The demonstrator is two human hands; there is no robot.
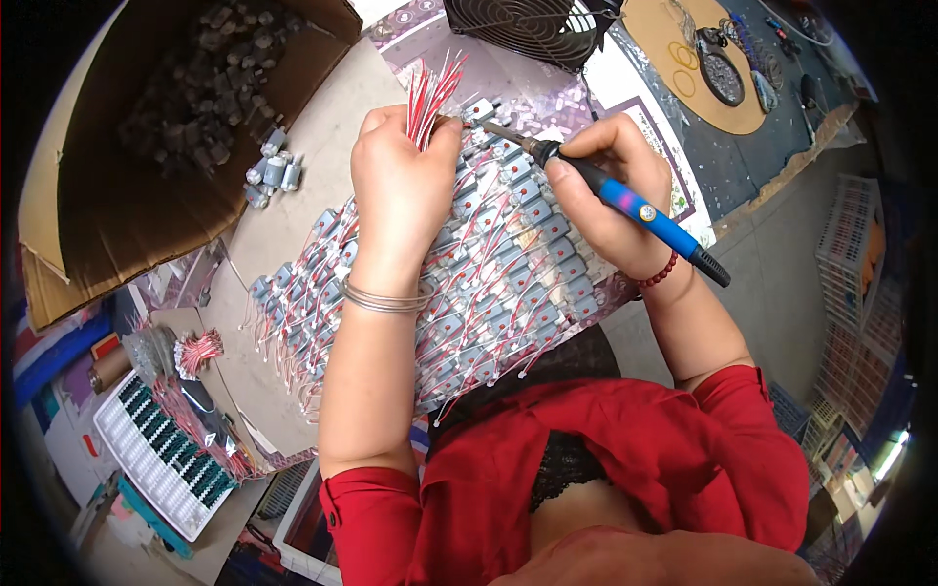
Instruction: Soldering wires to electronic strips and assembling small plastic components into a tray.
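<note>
Cardboard box: made of flat brown board, seen at ten o'clock; heaped grey motors are held in its shadow.
Tray: white and dark green, ribbed, set at eight o'clock.
Loose motors: smooth, stubby, clustered just beside the box's edge.
Left hand: closed narrowly around a wire bundle; the wrist is ringed by metal bangles.
Wire bundle: thin red and white strands, loosely fanned, held upright above the fist, long axis between twelve and one o'clock.
Motor rows: grey blocks with wires attached, spread around the centre; partly hidden by the left forearm.
Fan: black, ringed grille, at twelve o'clock.
Right hand: thumb and fingers pinched around the soldering iron.
Soldering iron: slim blue-and-black handle, metal shaft, at two o'clock; tip pointed toward ten, tail toward four. Whether a motor is touched by the tip cannot be told.
Disc: tan, flat, round, placed between one and two o'clock.
</note>
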